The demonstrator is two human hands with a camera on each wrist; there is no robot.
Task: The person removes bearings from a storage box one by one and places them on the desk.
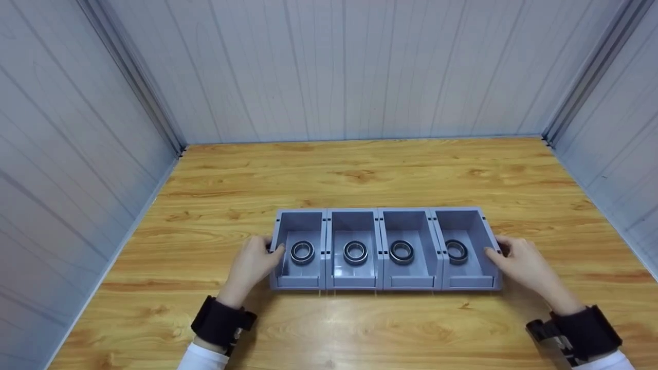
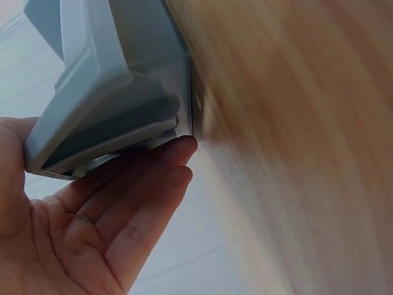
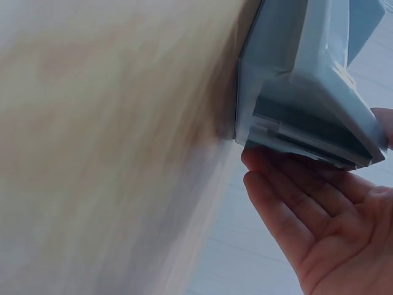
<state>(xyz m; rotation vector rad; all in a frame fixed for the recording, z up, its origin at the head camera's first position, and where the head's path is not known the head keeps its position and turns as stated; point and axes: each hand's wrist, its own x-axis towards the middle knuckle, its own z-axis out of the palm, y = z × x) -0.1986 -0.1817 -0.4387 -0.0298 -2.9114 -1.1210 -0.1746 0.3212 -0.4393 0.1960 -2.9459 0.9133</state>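
Several grey storage bins stand joined side by side in a row, each with one ring-shaped ball bearing lying inside. My left hand (image 1: 255, 262) grips the outer wall of the leftmost bin (image 1: 299, 282), thumb over its rim and fingers along the outside. At the other end, my right hand (image 1: 523, 261) holds the rightmost bin (image 1: 470, 282) the same way. The left end holds one bearing (image 1: 293, 253), the right end another bearing (image 1: 465, 253). In the wrist views, fingers (image 2: 147, 212) and fingers (image 3: 288, 196) lie against the ribbed bin sides, close over the table.
The wood-grain table (image 1: 354, 174) extends behind and in front of the row. Pale panel walls, including the back wall (image 1: 354, 72), enclose it at the back and on both sides. Black straps (image 1: 221, 321) wrap both wrists.
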